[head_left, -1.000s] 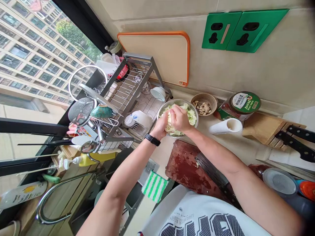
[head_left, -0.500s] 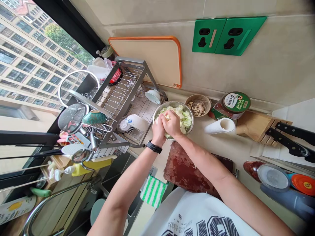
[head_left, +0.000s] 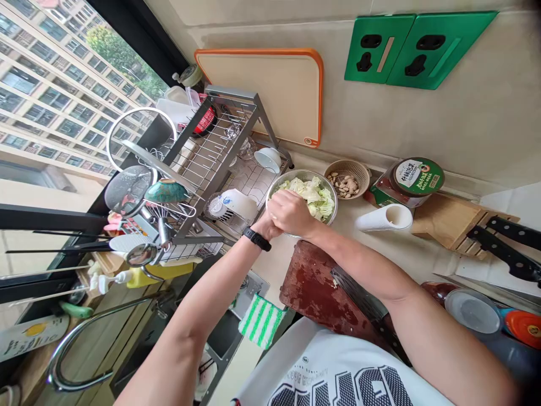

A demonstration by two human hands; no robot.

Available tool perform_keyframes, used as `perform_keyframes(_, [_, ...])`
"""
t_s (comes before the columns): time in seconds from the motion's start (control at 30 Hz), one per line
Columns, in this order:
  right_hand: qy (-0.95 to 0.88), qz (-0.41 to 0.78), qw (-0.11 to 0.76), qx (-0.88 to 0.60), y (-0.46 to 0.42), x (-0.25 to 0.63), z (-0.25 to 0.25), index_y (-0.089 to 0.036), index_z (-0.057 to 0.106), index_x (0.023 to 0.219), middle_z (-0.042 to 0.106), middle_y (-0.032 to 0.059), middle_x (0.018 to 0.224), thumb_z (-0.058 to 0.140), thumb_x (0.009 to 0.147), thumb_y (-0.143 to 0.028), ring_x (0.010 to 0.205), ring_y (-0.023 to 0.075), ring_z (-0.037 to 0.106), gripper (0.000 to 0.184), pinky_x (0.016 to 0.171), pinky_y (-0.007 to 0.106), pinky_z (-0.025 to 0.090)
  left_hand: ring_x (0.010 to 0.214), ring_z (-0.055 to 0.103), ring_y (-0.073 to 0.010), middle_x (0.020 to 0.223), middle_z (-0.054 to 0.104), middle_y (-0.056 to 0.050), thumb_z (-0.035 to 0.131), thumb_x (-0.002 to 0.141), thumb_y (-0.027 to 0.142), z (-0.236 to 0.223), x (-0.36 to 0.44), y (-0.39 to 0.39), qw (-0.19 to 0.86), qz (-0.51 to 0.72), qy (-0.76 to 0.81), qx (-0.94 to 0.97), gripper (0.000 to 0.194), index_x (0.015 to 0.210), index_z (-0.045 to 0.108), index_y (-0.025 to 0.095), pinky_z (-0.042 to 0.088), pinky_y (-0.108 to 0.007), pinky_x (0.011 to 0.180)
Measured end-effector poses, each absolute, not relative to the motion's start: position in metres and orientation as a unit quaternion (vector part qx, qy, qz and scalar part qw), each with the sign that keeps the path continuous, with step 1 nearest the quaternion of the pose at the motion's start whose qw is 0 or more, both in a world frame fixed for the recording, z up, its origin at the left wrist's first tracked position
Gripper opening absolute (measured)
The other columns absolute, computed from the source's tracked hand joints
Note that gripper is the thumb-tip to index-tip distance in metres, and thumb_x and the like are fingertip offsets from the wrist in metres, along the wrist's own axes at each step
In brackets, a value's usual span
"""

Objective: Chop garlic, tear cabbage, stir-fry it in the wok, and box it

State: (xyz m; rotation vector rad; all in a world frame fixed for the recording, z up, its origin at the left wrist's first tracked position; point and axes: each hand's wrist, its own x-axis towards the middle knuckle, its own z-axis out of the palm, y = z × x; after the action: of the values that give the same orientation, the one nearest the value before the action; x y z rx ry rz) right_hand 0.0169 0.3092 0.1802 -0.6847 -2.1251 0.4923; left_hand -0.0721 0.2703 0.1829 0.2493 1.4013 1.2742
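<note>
A steel mixing bowl [head_left: 302, 172] stands on the counter, heaped with pale green shredded cabbage [head_left: 306, 193]. My right hand [head_left: 291, 213] lies curled over the near rim of the bowl, its fingers closed. Just below it, my left hand [head_left: 268, 226] is mostly hidden behind the right, with a black watch [head_left: 257, 239] on its wrist. Whether either hand holds cabbage cannot be seen. Nearest to the hands, a round woven basket [head_left: 347, 179] holds garlic and ginger pieces.
A wire dish rack [head_left: 215, 152] stands left of the bowl. Below my arms lie a stained wooden chopping board [head_left: 310, 287] with a cleaver [head_left: 359, 299] on it. A paper towel roll [head_left: 384, 217], a knife block [head_left: 448, 223] and a striped sponge [head_left: 261, 321] are nearby.
My hands were pressed together in the cabbage and now sit lower at the near rim, right over left. More cabbage shows in the bowl. The view has shifted slightly.
</note>
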Motion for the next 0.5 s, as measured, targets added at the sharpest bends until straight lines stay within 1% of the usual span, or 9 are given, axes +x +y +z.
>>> perform_keyframes(0.07, [-0.835,0.208,0.428,-0.277,0.317,0.017,0.182,-0.022,0.055,0.075,0.058,0.0056,0.077,0.05,0.096,-0.021,0.081,0.0228,0.053,0.022,0.077,0.036,0.045,0.092,0.07,-0.0243,0.082,0.07,-0.006,0.072,0.087,0.045,0.183,-0.073,0.273,0.601,0.528,0.592,0.096,0.028,0.095,0.066,0.018,0.059,-0.035,0.081])
perform_keyframes(0.13, [-0.791,0.239,0.465,-0.317,0.324,0.02,0.182,-0.023,0.056,0.081,0.06,0.0055,0.083,0.051,0.098,-0.029,0.083,0.0223,0.055,0.019,0.079,0.036,0.046,0.092,0.07,-0.0233,0.083,0.071,-0.005,0.071,0.088,0.048,0.186,-0.071,0.278,0.597,0.542,0.585,0.09,0.031,0.096,0.066,0.019,0.059,-0.034,0.081])
perform_keyframes(0.2, [-0.741,0.28,0.499,-0.351,0.326,0.022,0.18,-0.023,0.057,0.087,0.063,0.0058,0.09,0.057,0.097,-0.038,0.087,0.0223,0.058,0.018,0.082,0.036,0.048,0.091,0.07,-0.0211,0.085,0.071,-0.003,0.072,0.087,0.048,0.189,-0.064,0.281,0.552,0.588,0.582,0.106,0.031,0.095,0.066,0.019,0.058,-0.032,0.081])
perform_keyframes(0.27, [-0.677,0.328,0.533,-0.388,0.323,0.023,0.175,-0.023,0.057,0.087,0.065,0.005,0.09,0.061,0.093,-0.046,0.087,0.0216,0.059,0.024,0.083,0.036,0.049,0.09,0.07,-0.0195,0.087,0.071,-0.002,0.075,0.084,0.045,0.19,-0.056,0.28,0.504,0.625,0.58,0.137,0.03,0.094,0.066,0.019,0.057,-0.029,0.081])
perform_keyframes(0.33, [-0.568,0.393,0.568,-0.447,0.317,0.022,0.168,-0.023,0.055,0.083,0.065,0.0024,0.082,0.062,0.092,-0.051,0.08,0.0194,0.059,0.03,0.079,0.034,0.05,0.091,0.07,-0.02,0.09,0.072,-0.002,0.077,0.081,0.044,0.188,-0.048,0.275,0.486,0.639,0.575,0.158,0.03,0.094,0.067,0.018,0.056,-0.029,0.083])
perform_keyframes(0.4, [-0.43,0.485,0.583,-0.49,0.315,0.021,0.159,-0.023,0.054,0.08,0.063,-0.0003,0.074,0.063,0.089,-0.056,0.071,0.0175,0.058,0.035,0.071,0.032,0.051,0.097,0.07,-0.0224,0.096,0.074,-0.005,0.078,0.08,0.044,0.183,-0.043,0.267,0.5,0.643,0.56,0.153,0.035,0.099,0.068,0.017,0.056,-0.032,0.087])
perform_keyframes(0.43, [-0.363,0.541,0.576,-0.494,0.317,0.022,0.153,-0.024,0.054,0.079,0.062,-0.0011,0.071,0.064,0.087,-0.058,0.067,0.0172,0.058,0.037,0.067,0.031,0.051,0.101,0.07,-0.0239,0.1,0.075,-0.007,0.078,0.079,0.046,0.18,-0.042,0.262,0.515,0.641,0.55,0.146,0.038,0.102,0.068,0.017,0.056,-0.034,0.09])
perform_keyframes(0.5, [-0.258,0.652,0.532,-0.473,0.323,0.026,0.143,-0.024,0.055,0.08,0.061,-0.0013,0.067,0.066,0.084,-0.06,0.063,0.0175,0.06,0.039,0.061,0.031,0.052,0.108,0.07,-0.0267,0.106,0.075,-0.009,0.079,0.078,0.048,0.175,-0.043,0.254,0.545,0.631,0.534,0.14,0.044,0.107,0.068,0.017,0.055,-0.038,0.094])
